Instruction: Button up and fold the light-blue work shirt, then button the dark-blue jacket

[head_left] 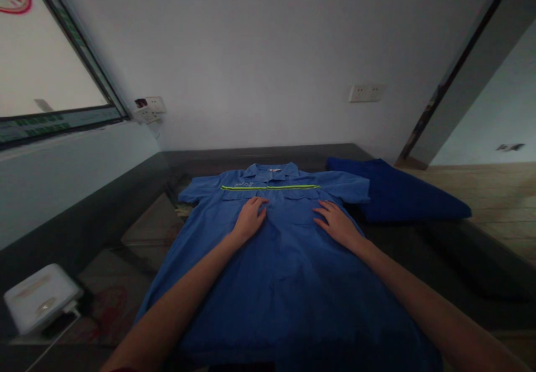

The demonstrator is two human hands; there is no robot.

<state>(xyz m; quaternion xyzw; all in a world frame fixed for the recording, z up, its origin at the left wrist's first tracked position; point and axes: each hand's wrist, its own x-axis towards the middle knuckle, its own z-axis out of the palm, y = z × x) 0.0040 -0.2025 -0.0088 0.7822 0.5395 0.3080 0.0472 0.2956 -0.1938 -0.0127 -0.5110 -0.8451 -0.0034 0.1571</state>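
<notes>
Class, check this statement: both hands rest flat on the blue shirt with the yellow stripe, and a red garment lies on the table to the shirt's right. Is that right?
Not quite. The garment to the right of the shirt is dark blue, not red, as the head view shows. The rest holds: the left hand and the right hand rest flat on the shirt.
</notes>
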